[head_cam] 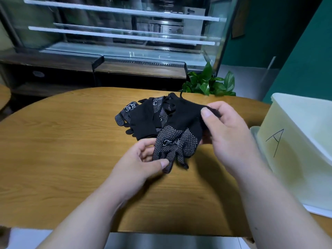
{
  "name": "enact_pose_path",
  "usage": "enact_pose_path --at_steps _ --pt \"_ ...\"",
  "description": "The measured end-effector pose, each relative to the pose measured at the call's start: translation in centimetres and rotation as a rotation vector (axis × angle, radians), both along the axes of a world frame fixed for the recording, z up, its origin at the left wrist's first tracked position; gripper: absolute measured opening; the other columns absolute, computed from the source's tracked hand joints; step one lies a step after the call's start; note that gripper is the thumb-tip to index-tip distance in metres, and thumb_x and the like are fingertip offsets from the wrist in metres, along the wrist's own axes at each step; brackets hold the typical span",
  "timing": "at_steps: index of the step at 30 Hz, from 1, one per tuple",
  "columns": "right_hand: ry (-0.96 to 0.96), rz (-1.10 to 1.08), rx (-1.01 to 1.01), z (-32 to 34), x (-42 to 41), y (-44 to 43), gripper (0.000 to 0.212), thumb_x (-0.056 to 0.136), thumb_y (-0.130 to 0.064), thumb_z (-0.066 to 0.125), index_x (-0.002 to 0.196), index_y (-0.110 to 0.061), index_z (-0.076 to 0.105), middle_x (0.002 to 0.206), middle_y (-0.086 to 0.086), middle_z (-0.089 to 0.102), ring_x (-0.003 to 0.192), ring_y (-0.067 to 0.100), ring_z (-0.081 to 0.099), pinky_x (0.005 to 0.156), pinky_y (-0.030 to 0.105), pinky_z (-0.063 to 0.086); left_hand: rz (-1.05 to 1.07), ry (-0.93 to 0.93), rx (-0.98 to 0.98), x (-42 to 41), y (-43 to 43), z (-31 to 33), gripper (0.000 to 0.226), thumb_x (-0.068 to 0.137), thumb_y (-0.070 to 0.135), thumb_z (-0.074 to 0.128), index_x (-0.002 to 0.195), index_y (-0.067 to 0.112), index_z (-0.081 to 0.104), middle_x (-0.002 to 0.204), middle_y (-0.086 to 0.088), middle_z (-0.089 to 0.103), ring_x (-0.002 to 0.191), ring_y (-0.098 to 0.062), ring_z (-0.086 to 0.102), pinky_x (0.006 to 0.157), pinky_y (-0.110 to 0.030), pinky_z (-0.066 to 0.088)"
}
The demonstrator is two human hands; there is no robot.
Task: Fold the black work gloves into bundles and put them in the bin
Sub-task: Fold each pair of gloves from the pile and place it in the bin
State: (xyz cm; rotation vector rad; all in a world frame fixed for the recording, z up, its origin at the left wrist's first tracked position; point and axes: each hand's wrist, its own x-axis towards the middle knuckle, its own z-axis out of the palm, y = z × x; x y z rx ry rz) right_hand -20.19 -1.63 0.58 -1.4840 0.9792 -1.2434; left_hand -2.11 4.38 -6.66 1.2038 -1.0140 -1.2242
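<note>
Black knit, white grip dots: the held work glove (179,139) hangs stretched just above the wooden table (62,150), near the middle of the view.

- Right hand (231,139): thumb and forefinger pinch the plain cuff end, at 1 o'clock of the glove. The other fingers are curled behind the fabric.
- Left hand (140,164): thumb pinches the dotted finger end against the curled fingers, at 7 o'clock of the glove.
- Judgement: holding both ends keeps the glove flat and straight along its length. That is the set-up for folding or rolling it into a bundle, and no fold shows yet.
- Loose glove pile (143,119) lies on the table at 11 o'clock of the held glove and partly behind it. It is close enough to reach without stretching.
- Translucent plastic bin (291,151), marked "A" on its wall, stands at 3 o'clock, on the right-hand side. That looks handy for a drop-off.

Unclear or hidden:
- One glove or a stacked pair in the hands: cannot tell, since two dotted panels overlap.
- Number of gloves in the pile: unreadable, as black lies on black.
- The bin is cut off by the frame edge and its inside is not visible.
- A pale flat piece lies beside and under the bin, possibly a lid.
- The printed marks on the gloves are too small to read.
- A potted plant (208,83) sits beyond the table edge at 12 o'clock, with its pot hidden.
</note>
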Motion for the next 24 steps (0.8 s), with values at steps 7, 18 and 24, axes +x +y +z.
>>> enact_pose_path --at_steps 7,18,24 --pt "0.582 0.193 -0.372 -1.8 -0.4 0.3 0.006 0.092 -0.029 0.065 0.096 -0.034 0.068 0.095 -0.022 0.068 0.089 0.002 0.063 0.079 0.024 0.047 0.206 -0.238 -0.073 2.3 -0.3 0.4 0.04 0.086 -0.01 0.063 0.107 0.023 0.068 0.111 0.006 0.072 0.112 -0.007 0.062 0.104 -0.033 0.046" --pt "1.019 0.624 -0.2 -4.5 -1.5 3.3 0.021 0.088 -0.037 0.068 0.108 -0.035 0.072 0.11 -0.026 0.064 0.108 -0.008 0.054 0.093 0.014 0.041 -0.166 -0.999 -0.204 3.3 1.6 -1.0 0.021 0.087 0.019 0.071 0.093 0.039 0.067 0.103 0.023 0.059 0.104 0.004 0.053 0.092 -0.014 0.038" --pt "0.992 0.043 -0.218 -6.9 -1.2 1.6 0.023 0.093 -0.042 0.063 0.115 -0.037 0.065 0.107 -0.026 0.057 0.113 0.0 0.048 0.093 0.022 0.039 -0.342 -1.203 -0.135 2.4 1.3 -1.6 0.05 0.083 0.049 0.073 0.129 0.044 0.055 0.151 0.026 0.029 0.144 0.001 0.017 0.12 -0.028 0.016"
